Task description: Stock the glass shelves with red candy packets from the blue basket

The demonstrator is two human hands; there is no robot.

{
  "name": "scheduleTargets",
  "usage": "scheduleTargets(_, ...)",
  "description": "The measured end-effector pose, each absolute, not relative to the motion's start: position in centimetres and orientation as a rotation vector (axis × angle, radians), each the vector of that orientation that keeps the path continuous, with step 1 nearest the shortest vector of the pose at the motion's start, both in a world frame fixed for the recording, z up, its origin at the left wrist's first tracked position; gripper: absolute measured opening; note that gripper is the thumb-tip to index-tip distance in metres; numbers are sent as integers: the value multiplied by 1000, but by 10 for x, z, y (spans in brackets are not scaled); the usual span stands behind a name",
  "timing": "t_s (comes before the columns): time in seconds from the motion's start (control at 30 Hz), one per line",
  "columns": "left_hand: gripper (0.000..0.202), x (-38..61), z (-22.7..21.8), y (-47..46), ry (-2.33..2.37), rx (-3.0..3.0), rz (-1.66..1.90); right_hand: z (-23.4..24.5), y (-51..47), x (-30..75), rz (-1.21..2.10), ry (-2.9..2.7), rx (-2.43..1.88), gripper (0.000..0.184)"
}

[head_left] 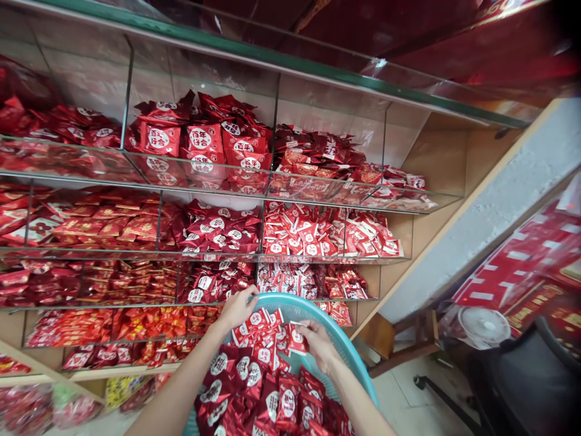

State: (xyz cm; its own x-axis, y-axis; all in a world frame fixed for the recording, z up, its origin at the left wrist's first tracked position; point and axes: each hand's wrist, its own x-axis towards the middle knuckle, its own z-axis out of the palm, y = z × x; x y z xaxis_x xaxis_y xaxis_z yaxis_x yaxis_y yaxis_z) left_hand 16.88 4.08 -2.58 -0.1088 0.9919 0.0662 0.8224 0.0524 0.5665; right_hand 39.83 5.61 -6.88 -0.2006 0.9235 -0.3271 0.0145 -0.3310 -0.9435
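Shop, with glass shelves [290, 198] of red packets [200, 138]

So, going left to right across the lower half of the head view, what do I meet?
Yellow printed package → bare left hand → small red-and-white wrapped packets → bare right hand → brown wooden frame → black curved chair back.

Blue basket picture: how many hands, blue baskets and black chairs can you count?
Left hand and right hand: 2
Blue basket: 1
Black chair: 1
Total: 4
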Motion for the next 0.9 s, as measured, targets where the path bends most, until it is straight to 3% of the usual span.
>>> scheduleTargets(0.33,23,165,-35,44,1998,1878,667,-96,64,400,1578,-1113,-1422,20)
scheduleTargets(0.73,21,168,-28,42,2006,1847,661,-107,59,390,1621,-910,-1285,40)
scheduleTargets(0.9,20,168,-27,42,2008,1832,651,-112,58,386,1635,-1001,-1233,32)
